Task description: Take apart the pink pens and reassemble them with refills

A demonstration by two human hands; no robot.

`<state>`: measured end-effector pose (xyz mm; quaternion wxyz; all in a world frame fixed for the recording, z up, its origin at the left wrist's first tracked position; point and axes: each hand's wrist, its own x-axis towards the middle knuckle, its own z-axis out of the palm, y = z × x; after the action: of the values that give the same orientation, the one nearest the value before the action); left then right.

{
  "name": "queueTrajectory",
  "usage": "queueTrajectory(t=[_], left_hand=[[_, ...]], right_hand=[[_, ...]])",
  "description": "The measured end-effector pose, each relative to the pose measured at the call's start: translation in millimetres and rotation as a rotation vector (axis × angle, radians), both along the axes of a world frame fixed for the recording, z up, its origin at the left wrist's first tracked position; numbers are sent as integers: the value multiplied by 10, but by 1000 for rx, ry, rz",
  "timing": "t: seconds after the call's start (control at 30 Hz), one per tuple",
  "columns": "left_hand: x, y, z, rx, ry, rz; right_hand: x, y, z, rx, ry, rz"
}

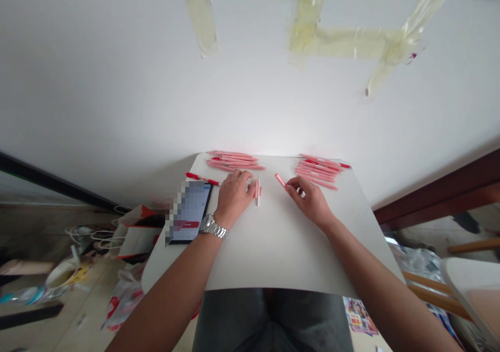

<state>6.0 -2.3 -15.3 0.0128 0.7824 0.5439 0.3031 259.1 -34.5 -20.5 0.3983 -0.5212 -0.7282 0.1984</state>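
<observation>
Soft light whitens the wall (269,107), palest just above the desk (273,253), with a faint shadow at left. Tape (353,42) glints. Wide-angle distortion bows the desk's front edge, the 2 pen groups (234,159) blur slightly, and mosaic blocks cover part of the tablet (200,207).

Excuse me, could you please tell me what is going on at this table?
A person is handling slim pink parts at a white table. The right hand holds a short pink tube in its fingers. The left hand is at a slim white stick and small pink pieces; whether it grips them is unclear. Behind the hands lie a left group of pink pens and a right group. A tablet lies beside the left hand.
</observation>
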Motion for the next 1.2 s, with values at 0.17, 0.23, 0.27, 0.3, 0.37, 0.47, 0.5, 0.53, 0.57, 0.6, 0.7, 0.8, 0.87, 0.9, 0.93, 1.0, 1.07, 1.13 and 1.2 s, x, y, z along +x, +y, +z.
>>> queueTrajectory(t=[0.17,0.23,0.27,0.3,0.37,0.47,0.5,0.53,0.57,0.6,0.7,0.8,0.87,0.9,0.93,1.0,1.07,1.13,1.2], left_hand=[[21,-11,19,-34,21,-1],[30,-17,23,-39,21,-8],[33,-19,24,-38,18,-12],[35,-20,23,-36,14,-16],[38,-22,21,-31,3,-26],[46,-30,23,-26,-14,-46],[51,-33,25,-25,-19,-53],[57,-36,28,-25,-23,-58],[64,-38,30,-28,-24,-62],[73,-38,32,-31,-22,-63],[102,-31,32,-37,-4,-54],[124,-19,26,-35,10,-50],[129,-15,26,-29,8,-62],[128,-16,29,-28,4,-74],[126,-19,33,-27,1,-92],[120,-31,47,-26,4,-135],[116,-51,67,-23,27,-163],[114,-75,87,-19,60,-160],[112,-96,105,-22,86,-153]], right_hand=[[2,-12,15,1,4,8],[5,-9,8,-1,5,5],[6,-6,2,-1,7,6],[7,-4,-3,-1,11,8],[7,0,-12,1,19,11],[5,1,-13,0,23,9],[5,1,-11,0,21,8],[4,1,-8,1,18,6],[4,2,-6,3,14,6],[4,3,-4,6,11,5],[3,9,-6,15,7,2],[2,14,-16,17,10,3],[2,12,-21,18,9,4],[2,10,-22,17,7,3],[3,6,-21,16,6,1],[4,-2,-16,15,7,0],[5,-7,-10,10,10,2],[5,-9,-5,7,11,3],[4,-6,-1,4,12,2]])
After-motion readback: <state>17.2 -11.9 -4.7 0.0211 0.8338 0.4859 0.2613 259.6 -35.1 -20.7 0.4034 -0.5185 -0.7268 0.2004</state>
